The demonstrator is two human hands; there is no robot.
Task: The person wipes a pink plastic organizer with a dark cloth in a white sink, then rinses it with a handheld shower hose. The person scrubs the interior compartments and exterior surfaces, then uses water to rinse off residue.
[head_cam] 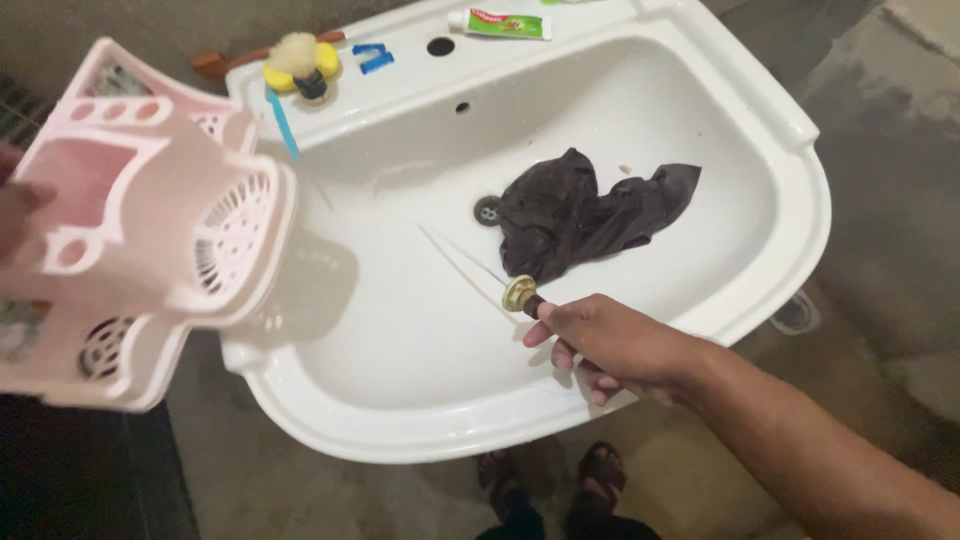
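Gripping a brass-headed sprayer nozzle (521,294), the right hand (610,345) hovers over the white sink (400,380); left hand (18,215) holds up a pink plastic caddy (140,230), dark cloth (585,212) by the drain (487,210).

Bystanders on and around the white washbasin

A dark brown cloth (590,215) lies crumpled in the bowl, just beside the drain (487,210). On the washbasin's (790,190) back edge rest a toothpaste tube (500,23), an open tap hole (440,46), a blue clip (372,57) and, near the back left corner, a yellow holder with a shaving brush (300,66). Sandalled feet (560,480) stand on the concrete floor (880,200) below the front rim.
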